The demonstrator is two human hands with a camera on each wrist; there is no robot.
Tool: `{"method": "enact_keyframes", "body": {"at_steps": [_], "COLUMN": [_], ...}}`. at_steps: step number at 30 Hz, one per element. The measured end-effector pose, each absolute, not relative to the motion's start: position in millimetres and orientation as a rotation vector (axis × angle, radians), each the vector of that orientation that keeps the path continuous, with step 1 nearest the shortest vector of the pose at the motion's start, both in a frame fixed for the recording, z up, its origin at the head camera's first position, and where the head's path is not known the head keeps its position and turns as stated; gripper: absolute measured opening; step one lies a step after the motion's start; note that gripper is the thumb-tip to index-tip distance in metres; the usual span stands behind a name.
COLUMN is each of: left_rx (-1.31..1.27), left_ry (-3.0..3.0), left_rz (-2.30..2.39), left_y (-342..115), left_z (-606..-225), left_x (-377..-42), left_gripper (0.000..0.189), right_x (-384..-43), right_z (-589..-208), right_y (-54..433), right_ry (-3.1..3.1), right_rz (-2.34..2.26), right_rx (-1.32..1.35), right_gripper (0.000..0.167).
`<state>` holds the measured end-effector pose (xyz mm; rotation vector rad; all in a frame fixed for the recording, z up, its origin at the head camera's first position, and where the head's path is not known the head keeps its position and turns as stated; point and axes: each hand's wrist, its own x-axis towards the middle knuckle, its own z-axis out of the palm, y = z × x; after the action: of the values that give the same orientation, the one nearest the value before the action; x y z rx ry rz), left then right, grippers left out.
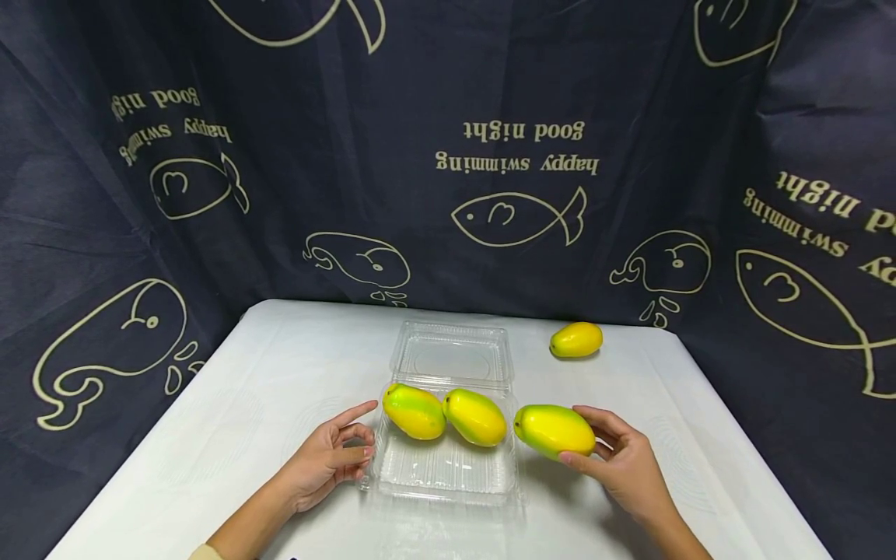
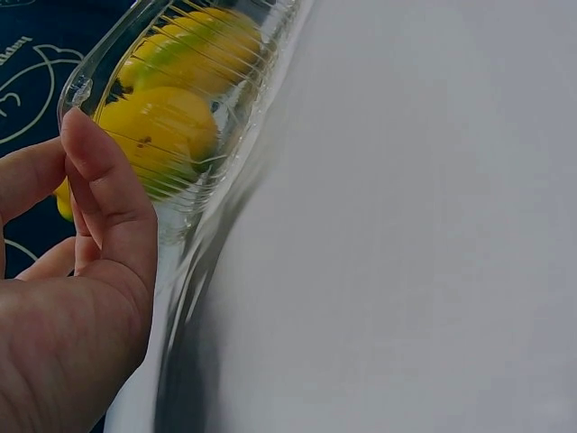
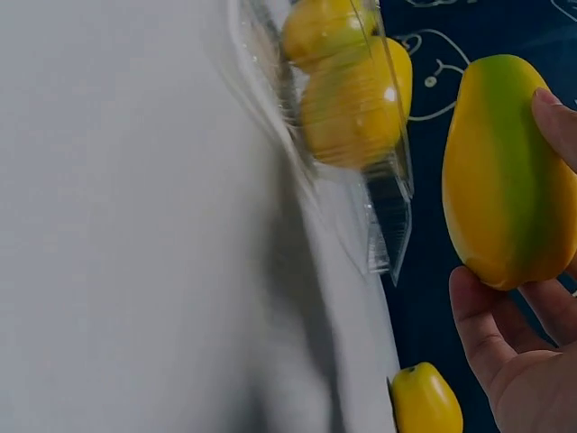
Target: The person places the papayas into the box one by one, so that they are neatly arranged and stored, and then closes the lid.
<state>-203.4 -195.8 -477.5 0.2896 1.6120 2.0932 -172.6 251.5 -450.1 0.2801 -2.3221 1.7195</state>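
Papaya (image 1: 555, 432) clamped between thumb and fingers of the right hand (image 1: 625, 460), just right of the clear container (image 1: 448, 474)! Steady now: carry it level, clear of the right rim. Over at the left edge, left hand (image 1: 325, 465), pinching or merely touching, can't tell.

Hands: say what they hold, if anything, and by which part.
Right hand: a yellow-green fruit, by its right end in head view. Left hand: at the edge of the clear container; grip unclear.

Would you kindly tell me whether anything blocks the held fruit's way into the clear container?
Nothing visible stands between the held fruit and the container except its right side wall; two fruits lie inside, toward the back.
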Motion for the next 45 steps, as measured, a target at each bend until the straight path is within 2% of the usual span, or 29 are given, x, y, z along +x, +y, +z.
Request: {"method": "enact_keyframes", "body": {"at_steps": [27,45], "left_rx": [0.296,0.27], "left_ry": [1.604,1.613], "left_rz": [2.1,2.09], "left_y": [-195.4,-194.8], "left_z": [-479.2,-476.0], "left_x": [-205.7,-205.6], "left_gripper": [0.086,0.085], "right_x": [-173.6,-177.4], "right_z": [-453.5,-453.9], "right_y": [225.5,215.0], "right_ry": [-2.325,-2.325], "right_rz": [1.789,1.781], "right_rx": [0.262,0.381], "right_gripper": [0.059,0.056]}}
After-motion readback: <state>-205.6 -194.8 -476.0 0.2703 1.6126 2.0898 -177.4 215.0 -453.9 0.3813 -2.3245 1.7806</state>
